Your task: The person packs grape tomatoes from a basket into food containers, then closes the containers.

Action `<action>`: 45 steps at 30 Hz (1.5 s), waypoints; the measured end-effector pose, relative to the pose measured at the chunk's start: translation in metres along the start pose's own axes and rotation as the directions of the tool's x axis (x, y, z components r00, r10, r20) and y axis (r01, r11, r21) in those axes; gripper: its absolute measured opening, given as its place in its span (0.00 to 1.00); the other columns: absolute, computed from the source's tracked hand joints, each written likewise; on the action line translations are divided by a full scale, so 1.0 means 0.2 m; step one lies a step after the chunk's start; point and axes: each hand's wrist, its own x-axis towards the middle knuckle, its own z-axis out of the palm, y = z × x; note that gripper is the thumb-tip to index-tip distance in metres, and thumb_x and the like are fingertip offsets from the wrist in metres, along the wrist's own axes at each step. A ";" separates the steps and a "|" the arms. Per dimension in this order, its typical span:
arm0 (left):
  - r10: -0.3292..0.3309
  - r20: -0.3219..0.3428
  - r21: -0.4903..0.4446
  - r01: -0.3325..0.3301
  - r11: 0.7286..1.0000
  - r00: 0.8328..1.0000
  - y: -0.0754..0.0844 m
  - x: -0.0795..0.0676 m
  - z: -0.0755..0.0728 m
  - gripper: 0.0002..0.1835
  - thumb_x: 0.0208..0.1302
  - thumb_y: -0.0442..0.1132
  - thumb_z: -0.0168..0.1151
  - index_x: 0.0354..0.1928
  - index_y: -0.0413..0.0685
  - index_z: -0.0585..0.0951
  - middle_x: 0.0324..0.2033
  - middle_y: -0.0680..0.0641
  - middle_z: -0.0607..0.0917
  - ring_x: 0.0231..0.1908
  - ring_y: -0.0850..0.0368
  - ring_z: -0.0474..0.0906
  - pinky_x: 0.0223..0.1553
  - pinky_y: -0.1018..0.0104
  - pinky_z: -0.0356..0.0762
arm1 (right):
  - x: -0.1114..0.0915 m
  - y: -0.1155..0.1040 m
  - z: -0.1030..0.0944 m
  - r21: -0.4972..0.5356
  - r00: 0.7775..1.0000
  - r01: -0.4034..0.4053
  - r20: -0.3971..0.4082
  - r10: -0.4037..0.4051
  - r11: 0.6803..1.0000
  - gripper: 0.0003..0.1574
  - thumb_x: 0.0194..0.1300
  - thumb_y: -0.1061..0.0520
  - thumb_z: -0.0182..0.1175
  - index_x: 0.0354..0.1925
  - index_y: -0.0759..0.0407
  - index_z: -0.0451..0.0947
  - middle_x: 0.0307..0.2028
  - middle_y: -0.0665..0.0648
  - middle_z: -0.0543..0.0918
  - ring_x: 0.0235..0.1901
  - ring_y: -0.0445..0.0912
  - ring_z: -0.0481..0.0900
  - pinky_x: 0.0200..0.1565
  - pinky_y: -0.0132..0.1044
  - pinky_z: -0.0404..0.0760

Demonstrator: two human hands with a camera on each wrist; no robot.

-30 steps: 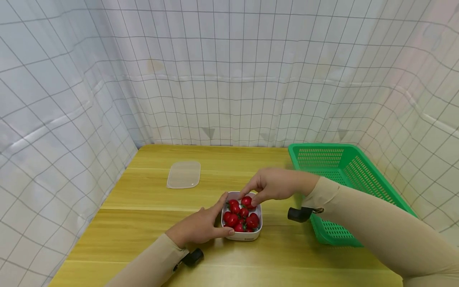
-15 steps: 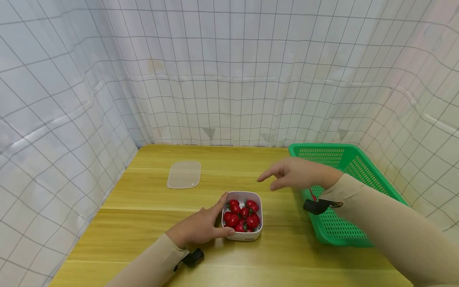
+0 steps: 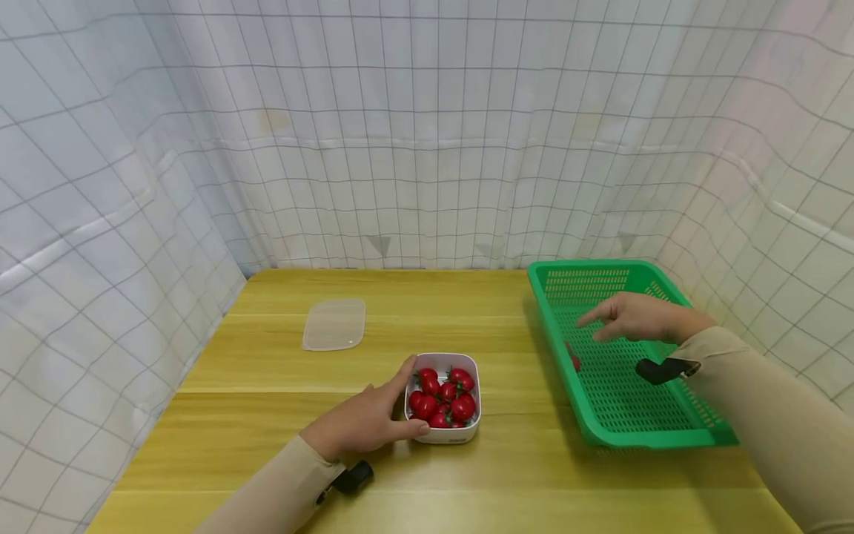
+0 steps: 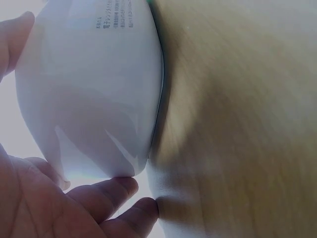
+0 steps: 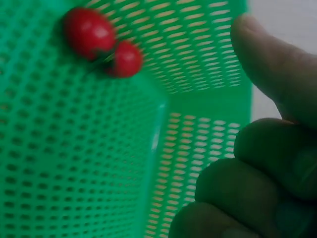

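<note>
A small white plastic container (image 3: pixel 445 436) full of red cherry tomatoes (image 3: pixel 440 400) stands on the wooden table. My left hand (image 3: pixel 363 421) holds it at the left, the thumb at the near side and the index finger along the far left corner. In the left wrist view, fingertips (image 4: pixel 126 184) rest against the container's white wall (image 4: pixel 94 89). Over the green basket (image 3: pixel 579 408) is my right hand (image 3: pixel 634 317), its fingers loosely bent and nothing between them. Two joined tomatoes (image 5: pixel 126 59) lie in the basket, against its left wall in the head view.
A translucent flat lid (image 3: pixel 335 325) lies on the wooden table (image 3: pixel 267 430), behind and left of the container. The perforated basket takes up the table's right side. A white grid-patterned curtain (image 3: pixel 414 148) closes off the back and both sides.
My right hand has moved from the tomatoes in the container rightward to over the basket. The left hand has stayed at the container. The view has shifted slightly.
</note>
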 end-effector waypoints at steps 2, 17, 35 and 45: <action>0.000 0.003 0.000 0.000 1.000 1.000 0.00 0.00 0.00 0.61 0.65 0.68 0.68 0.87 0.58 0.41 0.83 0.46 0.57 0.75 0.32 0.66 0.80 0.31 0.47 | 0.01 0.03 0.02 0.005 0.999 0.003 0.042 -0.004 1.000 0.28 0.71 0.56 0.67 0.66 0.60 0.81 0.19 0.46 0.73 0.14 0.37 0.54 0.24 0.32 0.71; -0.016 0.007 -0.017 0.016 1.000 1.000 0.00 0.00 0.00 0.62 0.64 0.69 0.69 0.87 0.63 0.40 0.84 0.48 0.55 0.77 0.31 0.63 0.80 0.30 0.46 | 0.12 0.08 0.14 -0.185 0.983 0.088 0.173 -0.055 0.979 0.25 0.70 0.53 0.69 0.63 0.56 0.84 0.69 0.67 0.79 0.68 0.67 0.74 0.60 0.58 0.83; -0.011 0.008 -0.022 0.011 1.000 1.000 0.01 0.00 -0.01 0.62 0.64 0.67 0.69 0.87 0.60 0.40 0.84 0.47 0.54 0.78 0.31 0.61 0.80 0.29 0.46 | 0.09 0.19 0.10 -0.137 0.993 0.042 0.117 -0.026 0.990 0.26 0.69 0.54 0.70 0.64 0.53 0.84 0.67 0.66 0.80 0.68 0.69 0.74 0.64 0.66 0.78; -0.005 0.011 -0.019 0.005 1.000 1.000 0.00 0.01 0.00 0.62 0.64 0.67 0.69 0.87 0.59 0.40 0.84 0.47 0.54 0.78 0.33 0.62 0.80 0.30 0.45 | 0.10 0.20 0.13 -0.149 0.990 0.065 0.133 -0.045 0.987 0.26 0.68 0.53 0.71 0.63 0.54 0.85 0.69 0.68 0.79 0.70 0.74 0.70 0.65 0.68 0.77</action>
